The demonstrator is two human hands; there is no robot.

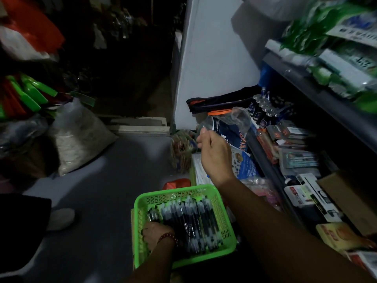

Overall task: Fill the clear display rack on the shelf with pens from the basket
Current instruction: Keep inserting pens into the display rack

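At near left, the left hand [156, 233] is buried in the green basket [142, 203], fingers curled into the dark pens [189, 219]; whether they grip any, I cannot tell. Farther right, the right hand [214, 154] pinches a clear plastic piece [228, 119] at the shelf [271, 172], likely the rack. The step looks like readying it; next, pens must be lifted across.

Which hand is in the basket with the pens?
The left hand, with the red bead bracelet, rests among the pens in the green basket; the right hand is raised toward the shelf.
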